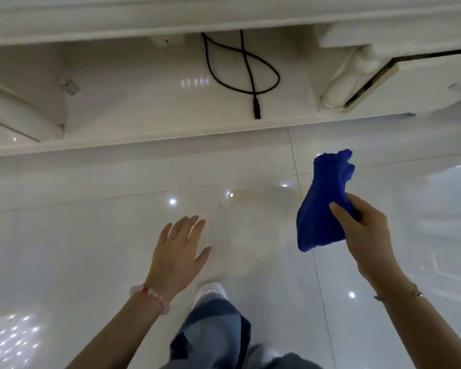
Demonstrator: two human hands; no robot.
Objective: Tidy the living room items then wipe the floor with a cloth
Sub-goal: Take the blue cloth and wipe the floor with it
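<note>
Above the floor, right hand grips blue cloth.

glossy white tiled floor reflects ceiling lights beneath white furniture.

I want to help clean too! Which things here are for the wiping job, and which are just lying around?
For the job:
- blue cloth, held bunched in the right hand
- white tiled floor, the thing to wipe
- left hand, open and empty

Just lying about:
- black cable, looped under the white furniture
- small grey scrap by the furniture leg
</note>
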